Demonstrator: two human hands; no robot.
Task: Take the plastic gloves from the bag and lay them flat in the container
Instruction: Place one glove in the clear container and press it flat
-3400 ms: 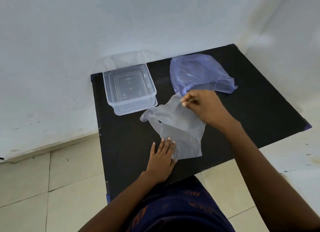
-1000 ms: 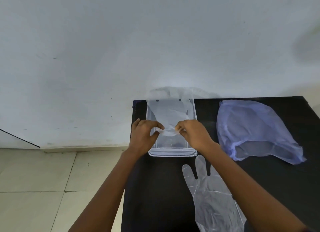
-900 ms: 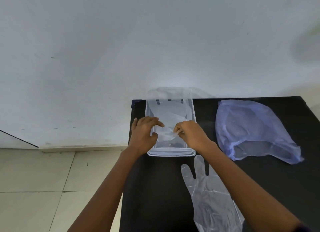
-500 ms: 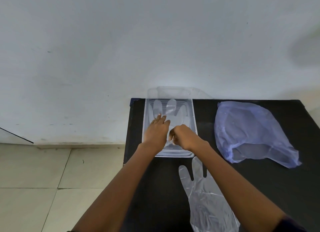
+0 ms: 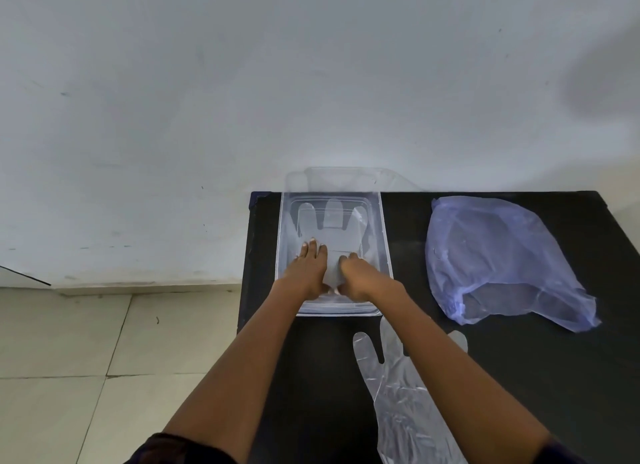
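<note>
With my left hand [image 5: 310, 268] pressed flat, fingers together, and my right hand [image 5: 356, 276] curled beside it on the first glove [image 5: 330, 233] inside the container [image 5: 386, 242], the clingy film could lift when I reach for the second glove [image 5: 398, 394] on the table [image 5: 519, 377].

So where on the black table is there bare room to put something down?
Bare black table runs between the clear plastic container and the crumpled blue plastic bag. More lies right of the clear plastic glove on the table, below the bag. The container is crowded: both hands, left hand and right hand, press a glove there.
</note>
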